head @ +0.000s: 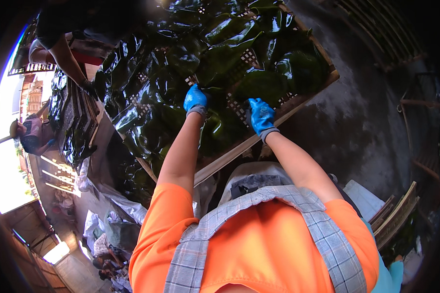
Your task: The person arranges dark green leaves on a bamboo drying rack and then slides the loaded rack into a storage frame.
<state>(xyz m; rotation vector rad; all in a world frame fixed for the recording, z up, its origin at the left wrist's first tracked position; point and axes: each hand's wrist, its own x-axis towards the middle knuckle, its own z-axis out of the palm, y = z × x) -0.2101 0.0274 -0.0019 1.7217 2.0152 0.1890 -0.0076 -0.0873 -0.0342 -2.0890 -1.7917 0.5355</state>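
Observation:
Glossy dark green leaf-like sheets [264,86] lie overlapping on a wood-framed rack with woven lattice [249,58]. Over the rack's middle, my left hand [196,99], in a blue coated glove, has its fingers bent down at a leaf edge; whether it pinches the leaf is unclear. My right hand [261,115], gloved alike, is near the rack's close wooden edge [227,161], its fingers curled at the edge of a large leaf. The fingertips are partly hidden, so its grip cannot be told.
A co-worker's arm [68,60] reaches to the rack's left side. Beyond it, another person [33,133] is beside stacked leaf-laden racks [75,113]. White sacks [95,227] and seated people are at lower left. Slatted frames [398,216] stand at lower right, near a person's turquoise sleeve [390,273].

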